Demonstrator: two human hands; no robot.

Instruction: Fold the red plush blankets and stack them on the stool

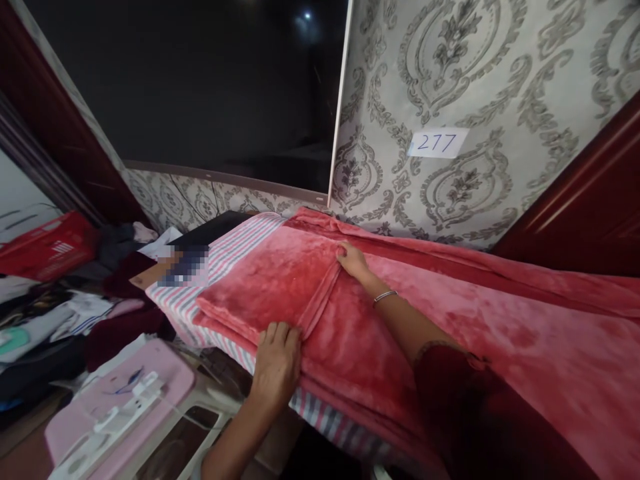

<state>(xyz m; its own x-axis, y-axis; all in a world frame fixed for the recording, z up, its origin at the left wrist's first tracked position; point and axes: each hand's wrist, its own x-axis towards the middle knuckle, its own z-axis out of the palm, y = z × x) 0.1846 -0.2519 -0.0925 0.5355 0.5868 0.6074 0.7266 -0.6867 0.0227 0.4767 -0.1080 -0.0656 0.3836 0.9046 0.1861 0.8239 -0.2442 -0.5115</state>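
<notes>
A red plush blanket (270, 280) lies partly folded on a striped cloth (235, 250), its left end doubled over into a thick flap. My left hand (277, 357) grips the near corner of that flap, fingers on top and thumb out of sight. At the far corner of the same folded edge, my right hand (351, 259) has its fingers closed on the plush fabric. The edge runs in a loose ridge between both hands. To the right, the blanket continues in a long spread with another fold along the wall side.
A dark television screen (200, 87) hangs above, beside a paper label (439, 143) reading 277. At lower left are a pink board (165, 367) with a white power strip (125, 407), piled clothes (85, 313) and a red bag (50, 247). A dark red wooden frame (590, 207) slants at right.
</notes>
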